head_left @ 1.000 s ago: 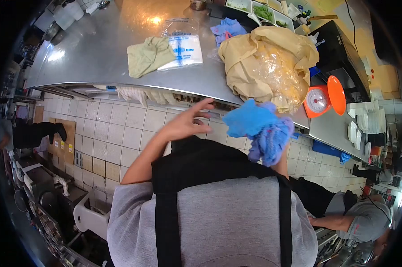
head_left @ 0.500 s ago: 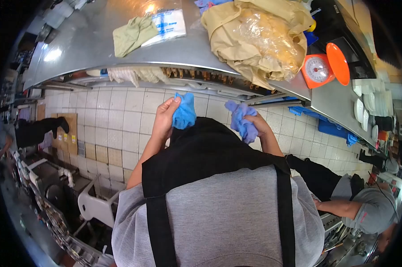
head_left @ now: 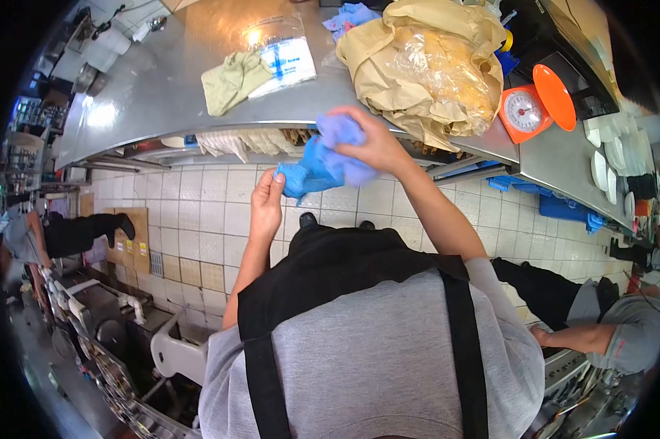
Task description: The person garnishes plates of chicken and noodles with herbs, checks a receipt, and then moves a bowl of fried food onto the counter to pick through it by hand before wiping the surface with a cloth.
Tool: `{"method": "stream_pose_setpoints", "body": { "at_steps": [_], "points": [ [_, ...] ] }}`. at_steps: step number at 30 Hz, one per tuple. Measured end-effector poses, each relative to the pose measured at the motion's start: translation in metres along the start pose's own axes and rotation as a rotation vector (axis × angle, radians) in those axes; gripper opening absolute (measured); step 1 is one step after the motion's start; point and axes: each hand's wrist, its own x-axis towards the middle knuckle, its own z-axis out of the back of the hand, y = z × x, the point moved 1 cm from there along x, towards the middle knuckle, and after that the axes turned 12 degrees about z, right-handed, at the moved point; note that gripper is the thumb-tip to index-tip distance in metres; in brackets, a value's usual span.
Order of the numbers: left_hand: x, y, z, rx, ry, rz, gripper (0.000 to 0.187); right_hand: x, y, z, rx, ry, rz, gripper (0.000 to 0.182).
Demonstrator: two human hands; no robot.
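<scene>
In front of my body, my left hand (head_left: pixel 269 189) pinches one end of a blue cloth (head_left: pixel 308 175). My right hand (head_left: pixel 366 146) grips a crumpled purple cloth (head_left: pixel 342 143), which overlaps the other end of the blue one; motion blurs it. Both cloths hang over the floor just before the steel counter (head_left: pixel 147 95). On the counter lie a green cloth (head_left: pixel 231 82), a white and blue plastic bag (head_left: pixel 289 62) and a large brown paper bag (head_left: pixel 388 77) with a clear plastic-wrapped bundle inside.
An orange scale (head_left: pixel 522 111) stands on the counter at the right, near stacked white dishes (head_left: pixel 622 154). Another person (head_left: pixel 600 333) is at the lower right, and one more (head_left: pixel 34 238) at the far left. A light plastic chair (head_left: pixel 176 350) stands at the lower left.
My right hand has swung left and up, bringing the purple cloth against the blue one. The blue cloth now stretches out to the right from my left hand, which has moved slightly down.
</scene>
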Motion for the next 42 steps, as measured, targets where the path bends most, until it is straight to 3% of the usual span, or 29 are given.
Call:
{"method": "stream_pose_setpoints", "body": {
  "at_steps": [2, 4, 5, 6, 7, 9, 11, 13, 15, 16, 17, 18, 19, 21, 23, 26, 30, 34, 36, 42],
  "points": [
    [-0.002, -0.010, 0.005, 0.021, -0.040, -0.053, 0.024, 0.044, -0.003, -0.010, -0.173, -0.034, 0.098, 0.059],
    [0.004, -0.001, 0.025, 0.048, 0.008, -0.028, 0.023, 0.077, -0.012, -0.021, -0.684, 0.007, 0.000, 0.062],
    [0.007, 0.005, 0.034, -0.019, -0.028, -0.004, 0.023, 0.086, -0.021, -0.032, -0.694, -0.009, -0.015, 0.062],
    [0.010, 0.009, 0.040, -0.084, -0.048, 0.024, 0.024, 0.087, -0.034, -0.041, -0.902, -0.023, -0.009, 0.061],
    [0.007, -0.007, 0.044, -0.155, -0.032, 0.174, 0.025, 0.090, -0.032, -0.041, -1.119, -0.035, -0.017, 0.060],
    [0.009, -0.003, 0.061, -0.186, -0.040, 0.275, 0.026, 0.086, -0.010, -0.043, -1.143, -0.124, 0.160, 0.049],
    [0.012, 0.008, 0.075, -0.220, -0.023, 0.303, 0.023, 0.061, 0.009, -0.048, -0.832, -0.212, 0.223, 0.039],
    [0.019, 0.019, 0.085, -0.220, 0.041, 0.311, 0.021, 0.013, 0.010, -0.054, -0.644, -0.139, -0.009, 0.026],
    [0.020, 0.021, 0.084, -0.229, 0.009, 0.356, 0.019, -0.055, -0.039, -0.047, -0.468, -0.228, -0.245, 0.017],
    [0.021, 0.021, 0.084, -0.227, 0.002, 0.356, 0.019, -0.100, -0.081, -0.039, -0.355, -0.511, -0.318, 0.013],
    [0.023, 0.022, 0.083, -0.177, 0.012, 0.368, 0.018, -0.154, -0.138, -0.017, 0.062, -0.800, -0.434, 0.017],
    [0.023, 0.022, 0.082, -0.130, 0.011, 0.378, 0.018, -0.192, -0.163, 0.017, -0.394, -0.760, -0.348, 0.021],
    [0.025, 0.022, 0.079, -0.087, 0.017, 0.354, 0.019, -0.201, -0.144, 0.048, -0.017, -1.150, -0.717, 0.022],
    [0.025, 0.015, 0.068, -0.029, 0.007, 0.339, 0.020, -0.224, -0.163, 0.092, 0.037, -1.512, -0.494, 0.024],
    [0.023, 0.008, 0.055, 0.042, 0.043, 0.327, 0.021, -0.230, -0.179, 0.122, 0.072, -1.647, -0.510, 0.026],
    [0.021, 0.002, 0.043, 0.068, 0.007, 0.366, 0.020, -0.229, -0.185, 0.126, 0.147, -1.663, -0.533, 0.027],
    [0.029, 0.008, 0.044, 0.049, -0.078, 0.295, 0.020, -0.221, -0.219, 0.115, 0.287, -1.488, -0.441, 0.027],
    [0.036, -0.005, 0.043, -0.195, -0.165, 0.262, 0.024, -0.241, -0.241, 0.128, 0.062, -1.290, -0.509, 0.023],
    [0.039, -0.011, 0.048, -0.259, -0.206, 0.292, 0.022, -0.223, -0.203, 0.127, 0.214, -1.336, -0.412, 0.021],
    [0.048, -0.024, 0.058, -0.472, -0.251, 0.260, 0.018, -0.219, -0.215, 0.133, 0.338, -1.370, -0.521, 0.026]
  ]
}}
